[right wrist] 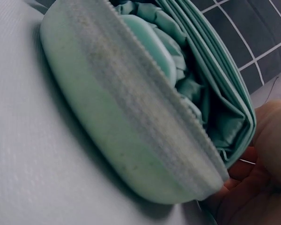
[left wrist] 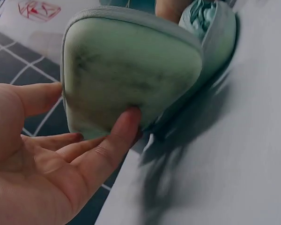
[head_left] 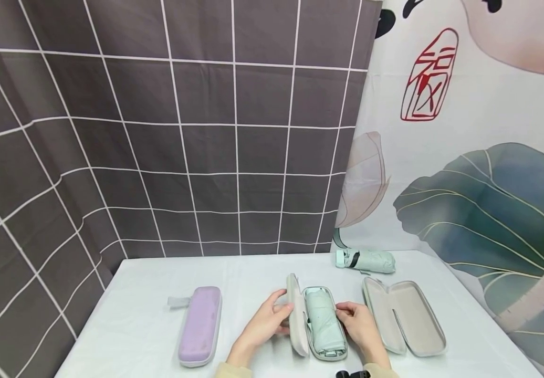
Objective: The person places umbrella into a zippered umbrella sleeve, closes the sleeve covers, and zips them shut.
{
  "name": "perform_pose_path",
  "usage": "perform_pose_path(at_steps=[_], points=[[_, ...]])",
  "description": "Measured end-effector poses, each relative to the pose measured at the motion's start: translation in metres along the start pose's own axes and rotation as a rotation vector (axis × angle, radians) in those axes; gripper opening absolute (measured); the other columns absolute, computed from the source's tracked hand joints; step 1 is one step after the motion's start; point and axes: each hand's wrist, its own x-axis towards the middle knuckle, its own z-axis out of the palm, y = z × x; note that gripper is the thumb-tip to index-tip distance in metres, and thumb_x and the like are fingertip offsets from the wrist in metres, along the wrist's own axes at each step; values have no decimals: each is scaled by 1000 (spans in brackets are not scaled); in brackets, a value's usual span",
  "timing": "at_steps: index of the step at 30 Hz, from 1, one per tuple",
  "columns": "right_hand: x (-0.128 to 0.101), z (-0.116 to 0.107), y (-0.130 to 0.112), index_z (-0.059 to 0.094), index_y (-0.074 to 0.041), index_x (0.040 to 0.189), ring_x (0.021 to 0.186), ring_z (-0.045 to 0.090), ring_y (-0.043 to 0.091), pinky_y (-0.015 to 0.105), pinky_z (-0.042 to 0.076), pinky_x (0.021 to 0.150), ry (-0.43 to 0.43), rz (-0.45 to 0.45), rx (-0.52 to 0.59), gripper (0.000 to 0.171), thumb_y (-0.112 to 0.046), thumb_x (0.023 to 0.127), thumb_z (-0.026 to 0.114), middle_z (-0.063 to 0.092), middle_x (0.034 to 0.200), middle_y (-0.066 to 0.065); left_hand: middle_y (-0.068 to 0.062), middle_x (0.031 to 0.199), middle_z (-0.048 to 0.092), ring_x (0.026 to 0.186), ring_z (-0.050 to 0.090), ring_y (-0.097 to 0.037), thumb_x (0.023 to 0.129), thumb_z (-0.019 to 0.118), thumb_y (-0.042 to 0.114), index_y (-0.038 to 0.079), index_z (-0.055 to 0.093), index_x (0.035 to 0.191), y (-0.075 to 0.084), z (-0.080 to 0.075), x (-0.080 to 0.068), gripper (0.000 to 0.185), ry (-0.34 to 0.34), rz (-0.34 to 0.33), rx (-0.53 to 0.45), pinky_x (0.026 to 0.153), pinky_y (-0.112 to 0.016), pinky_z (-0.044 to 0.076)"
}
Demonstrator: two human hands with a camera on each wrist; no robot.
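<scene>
Two hands work one open mint case [head_left: 316,325] near the middle of the surface [head_left: 135,325]: left hand [head_left: 264,323] fingers clamp its raised lid, right hand [head_left: 359,325] fingers pinch the folded umbrella [head_left: 321,320] inside. Closing carelessly could snag fabric in the zipper.

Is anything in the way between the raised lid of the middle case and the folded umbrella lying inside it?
Nothing visible. The left hand holds the lid upright, the right hand touches the case's right edge, and the mint umbrella lies flat inside the case. Only open air shows between lid and umbrella.
</scene>
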Motion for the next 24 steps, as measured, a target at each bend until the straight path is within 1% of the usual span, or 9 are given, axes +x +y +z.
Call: perform_pose_path(at_steps=[4,7,9,12,15,18,20,24], points=[[-1,0,-1,67,8,103,73,58,15,29,48,64,-7,4,2,17,-1,90,62,65,79,2,-33,138,45,113,59,-38,99,56,24,-1,26,151,6,14,-1,65,-14,15,82,77,-42,55],[-1,0,-1,68,8,103,72,57,15,28,48,62,-5,20,3,17,-1,91,61,65,79,2,-33,145,37,122,52,-42,98,58,27,-1,29,150,8,25,0,65,-16,32,167,83,-44,54],[-1,0,-2,68,8,103,72,58,15,28,48,61,-4,24,3,17,-1,90,61,65,79,2,-32,146,37,125,48,-44,97,60,28,-1,32,149,8,33,-1,65,-18,53,238,90,-49,50],[0,-1,-2,68,8,102,72,58,15,29,48,62,-3,7,0,16,-1,90,61,65,78,3,-28,144,42,129,44,-44,95,61,28,0,41,144,7,43,0,59,-25,95,374,100,-54,40],[-1,-2,-1,68,8,102,72,58,15,30,47,64,-6,-11,-6,16,0,90,61,65,77,3,-26,144,43,133,40,-43,94,62,30,3,50,139,4,51,0,54,-28,100,497,105,-57,33],[-1,-2,-1,68,9,103,72,56,15,30,46,64,-6,-14,-17,18,0,90,60,64,77,2,-27,145,42,134,38,-43,92,63,34,5,55,135,4,57,1,52,-21,74,576,105,-58,32],[0,-1,0,68,9,104,72,57,15,30,46,63,-5,-10,-19,18,0,90,59,64,78,2,-28,144,42,133,40,-44,91,64,35,6,56,134,6,60,1,52,-11,68,620,104,-57,34],[1,-1,1,68,8,105,72,57,16,31,47,64,-2,3,-21,19,-2,91,60,64,78,2,-32,143,41,130,43,-45,89,67,32,5,56,134,7,67,2,53,15,79,698,102,-56,37]])
